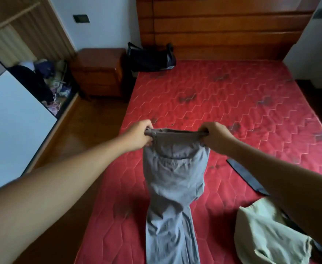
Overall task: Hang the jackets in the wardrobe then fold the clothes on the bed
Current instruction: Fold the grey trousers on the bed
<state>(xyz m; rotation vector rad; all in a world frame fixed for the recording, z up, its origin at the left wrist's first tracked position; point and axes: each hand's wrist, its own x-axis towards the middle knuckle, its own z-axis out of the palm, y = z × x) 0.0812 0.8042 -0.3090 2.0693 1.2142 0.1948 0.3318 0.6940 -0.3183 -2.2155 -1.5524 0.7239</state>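
Grey trousers point(173, 178) hang in front of me over the red quilted mattress point(232, 96), waistband up and legs trailing down toward the near edge. My left hand point(139, 135) grips the left end of the waistband. My right hand point(216, 137) grips the right end, and the band is stretched between them. A pale cream garment point(267, 233) lies crumpled on the mattress at the lower right. A dark strip of cloth point(246, 177) lies on the bed under my right forearm. The open wardrobe point(42, 77) stands at the left with clothes piled inside.
A black bag point(150, 57) sits at the head of the bed against the wooden headboard point(223, 25). A wooden nightstand point(99, 73) stands between bed and wardrobe. A white wardrobe door point(13, 121) juts out at the left over the wooden floor point(91, 119).
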